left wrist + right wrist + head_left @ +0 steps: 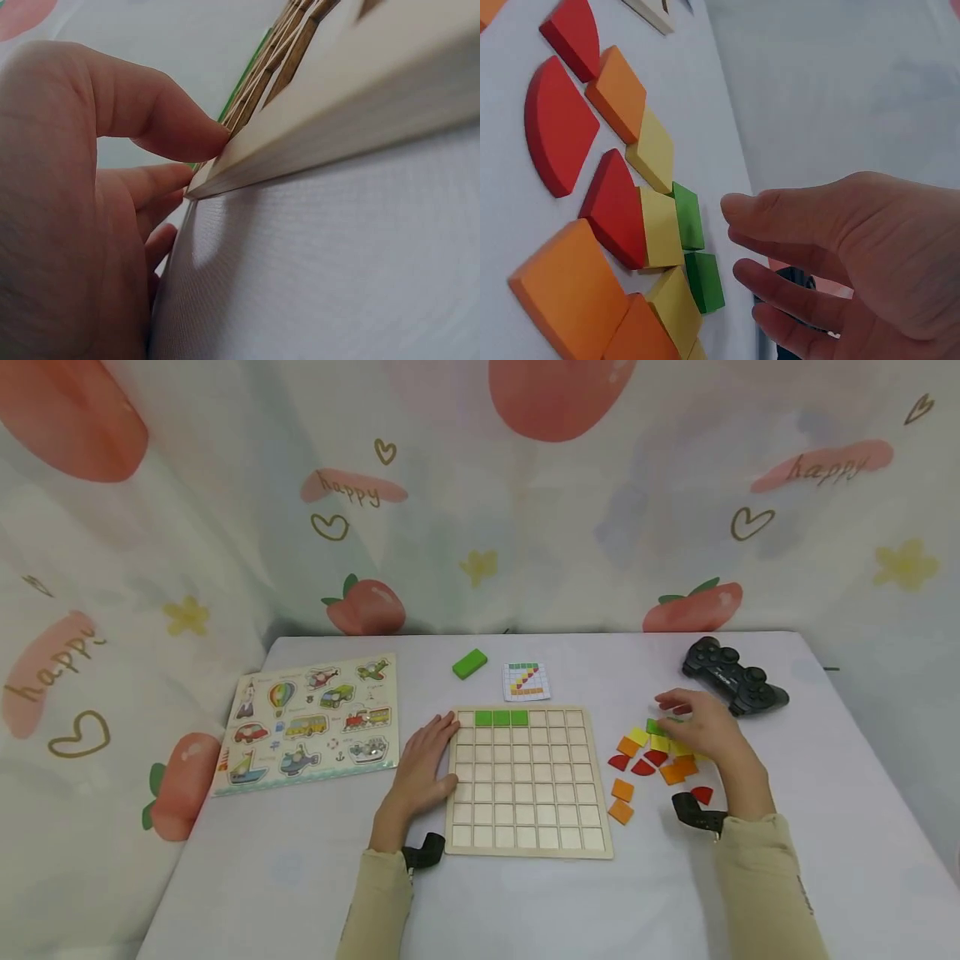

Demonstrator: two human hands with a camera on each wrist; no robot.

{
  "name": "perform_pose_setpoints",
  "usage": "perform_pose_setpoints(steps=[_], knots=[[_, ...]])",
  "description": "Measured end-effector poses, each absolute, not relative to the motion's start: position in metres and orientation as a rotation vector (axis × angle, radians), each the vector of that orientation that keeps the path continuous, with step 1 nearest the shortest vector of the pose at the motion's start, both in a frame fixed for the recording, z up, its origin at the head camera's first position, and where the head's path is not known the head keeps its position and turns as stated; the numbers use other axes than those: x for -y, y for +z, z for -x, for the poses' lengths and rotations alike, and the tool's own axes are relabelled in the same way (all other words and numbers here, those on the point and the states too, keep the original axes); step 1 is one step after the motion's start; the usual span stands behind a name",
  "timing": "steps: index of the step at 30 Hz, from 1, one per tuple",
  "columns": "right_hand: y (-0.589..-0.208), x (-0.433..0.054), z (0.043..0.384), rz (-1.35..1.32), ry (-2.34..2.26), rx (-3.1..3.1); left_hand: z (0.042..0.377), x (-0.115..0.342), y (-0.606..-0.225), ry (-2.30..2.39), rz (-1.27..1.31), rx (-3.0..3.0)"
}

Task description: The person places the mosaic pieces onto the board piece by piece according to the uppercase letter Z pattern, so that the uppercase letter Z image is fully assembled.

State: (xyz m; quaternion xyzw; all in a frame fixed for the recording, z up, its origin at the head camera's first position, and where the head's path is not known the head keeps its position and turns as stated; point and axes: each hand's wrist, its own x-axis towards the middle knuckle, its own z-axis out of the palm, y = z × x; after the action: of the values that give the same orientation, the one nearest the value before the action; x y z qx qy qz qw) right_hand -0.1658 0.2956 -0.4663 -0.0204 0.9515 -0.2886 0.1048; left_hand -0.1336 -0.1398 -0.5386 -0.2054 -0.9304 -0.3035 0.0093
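A wooden grid board [531,852] lies flat on the table, three green squares [502,718] side by side in its far row. Along the board's left edge rests my left hand [424,770], fingers extended, its thumb [184,124] on the rim in the left wrist view. To the right of the board my right hand [703,724] hovers over a loose group of pieces, its fingers apart with nothing between them. Close to its fingertips, two green squares [705,281] stand beside yellow squares [660,229]. Around these lie orange squares [570,289] and red quarter-circles [559,127].
Beyond the board are a printed pattern card [527,682] and a green block [469,664]. A picture puzzle board [311,722] with vehicles lies at the left. Behind my right hand sits a black game controller [733,677]. A patterned curtain [540,527] hangs behind the table.
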Motion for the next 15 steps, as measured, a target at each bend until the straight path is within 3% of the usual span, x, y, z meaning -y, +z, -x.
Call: perform_pose_setpoints(steps=[15], knots=[[-0.479,-0.287,0.157,-0.074,-0.959,-2.831,0.136,0.141,-0.538,-0.96,0.64,2.909]])
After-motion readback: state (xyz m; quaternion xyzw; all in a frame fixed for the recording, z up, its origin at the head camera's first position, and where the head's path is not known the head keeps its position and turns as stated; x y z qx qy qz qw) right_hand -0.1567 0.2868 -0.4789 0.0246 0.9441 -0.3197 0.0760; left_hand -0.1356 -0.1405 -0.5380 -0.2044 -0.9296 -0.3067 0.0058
